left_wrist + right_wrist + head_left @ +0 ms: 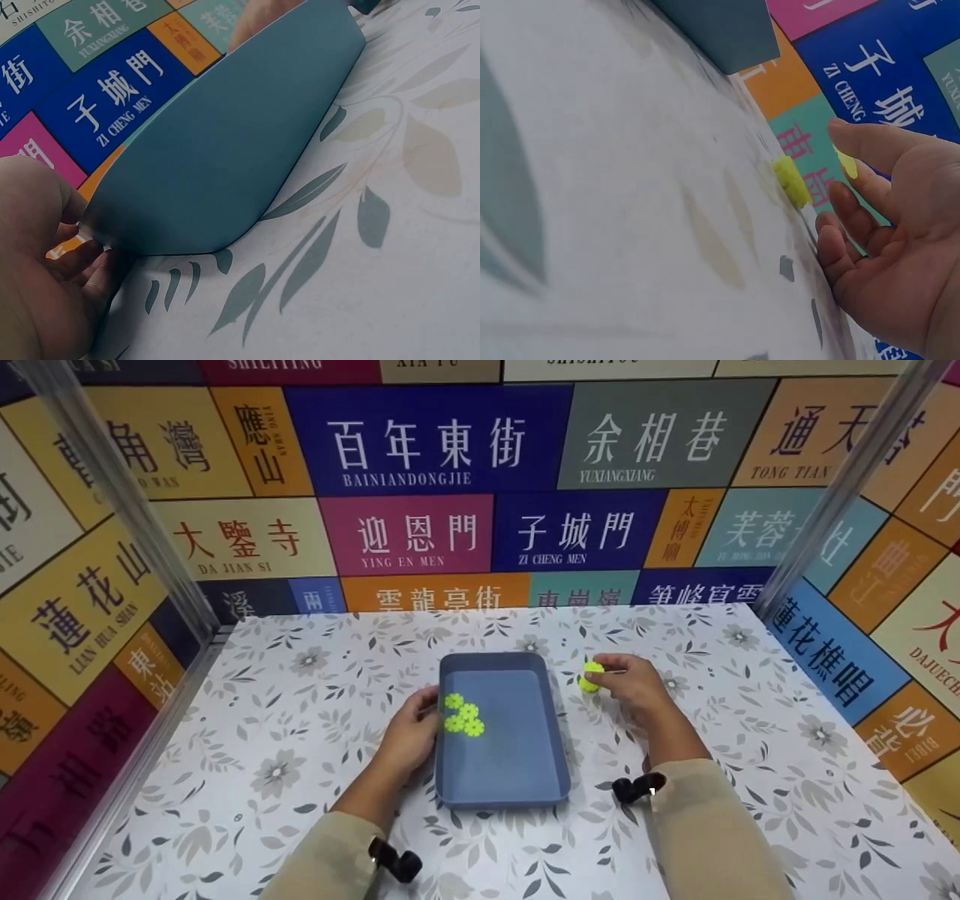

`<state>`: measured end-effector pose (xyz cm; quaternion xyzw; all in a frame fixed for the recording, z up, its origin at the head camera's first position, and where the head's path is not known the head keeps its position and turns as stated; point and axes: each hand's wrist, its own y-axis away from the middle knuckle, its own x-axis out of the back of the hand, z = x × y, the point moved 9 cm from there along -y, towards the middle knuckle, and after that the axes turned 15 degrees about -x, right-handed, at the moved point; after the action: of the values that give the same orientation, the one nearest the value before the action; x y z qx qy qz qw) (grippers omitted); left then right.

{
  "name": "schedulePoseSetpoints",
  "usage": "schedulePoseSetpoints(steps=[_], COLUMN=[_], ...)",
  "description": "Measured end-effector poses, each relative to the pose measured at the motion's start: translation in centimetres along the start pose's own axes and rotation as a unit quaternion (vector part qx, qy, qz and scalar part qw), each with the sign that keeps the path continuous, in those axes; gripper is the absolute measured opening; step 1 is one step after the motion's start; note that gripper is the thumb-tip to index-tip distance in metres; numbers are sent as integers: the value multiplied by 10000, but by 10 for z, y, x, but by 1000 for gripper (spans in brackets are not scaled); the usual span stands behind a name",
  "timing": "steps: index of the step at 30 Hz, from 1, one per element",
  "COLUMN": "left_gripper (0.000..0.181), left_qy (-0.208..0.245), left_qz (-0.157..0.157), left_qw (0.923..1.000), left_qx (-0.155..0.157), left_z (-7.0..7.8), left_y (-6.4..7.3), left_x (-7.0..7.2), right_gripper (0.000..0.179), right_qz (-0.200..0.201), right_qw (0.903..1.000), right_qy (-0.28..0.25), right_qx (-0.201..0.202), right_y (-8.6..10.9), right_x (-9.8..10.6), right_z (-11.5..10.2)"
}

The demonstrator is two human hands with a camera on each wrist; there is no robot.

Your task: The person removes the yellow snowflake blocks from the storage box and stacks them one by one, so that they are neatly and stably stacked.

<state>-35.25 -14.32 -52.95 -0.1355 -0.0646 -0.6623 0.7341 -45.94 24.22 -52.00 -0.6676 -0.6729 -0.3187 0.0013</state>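
My right hand (634, 682) is over the table just right of the tray. Its thumb and forefinger pinch a small yellow-green flower-shaped piece (847, 163), and the other fingers are loosely bent. Close below the fingertips, a stack of the same yellow-green pieces (792, 183) sits on the table. My left hand (411, 731) rests against the outer left wall of a blue-grey rectangular tray (502, 795); in the left wrist view its fingertips touch the tray's outside. Several flower-shaped pieces (469, 711) lie flat inside the tray, towards its left wall.
A white tablecloth (277, 772) with grey leaves and flowers covers the table. Panels with coloured blocks and large characters (427, 442) rise behind and on both sides, with clear corner posts (814, 495) between them. A black wrist camera (637, 787) sits on each sleeve.
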Motion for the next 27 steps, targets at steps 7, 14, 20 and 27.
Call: schedulePoseSetpoints(steps=[7,14,20,27], left_gripper=[56,55,54,53], left_qy=[-91,-75,-4,19], left_qz=[-22,-23,-42,-32], left_qw=[9999,9999,9998,9999], left_qx=[-54,-107,-206,-138], left_z=[1,2,4,4], left_y=[-1,0,1,1], left_x=[1,1,0,0], right_gripper=[57,55,61,61], right_qz=[-43,-49,-120,-95], right_qw=[9990,9978,9971,9973], right_qy=[396,639,743,724], right_qx=[188,138,64,37], right_y=[-3,-4,-5,-8], right_x=[-2,-4,-4,-4], right_z=[3,3,4,6])
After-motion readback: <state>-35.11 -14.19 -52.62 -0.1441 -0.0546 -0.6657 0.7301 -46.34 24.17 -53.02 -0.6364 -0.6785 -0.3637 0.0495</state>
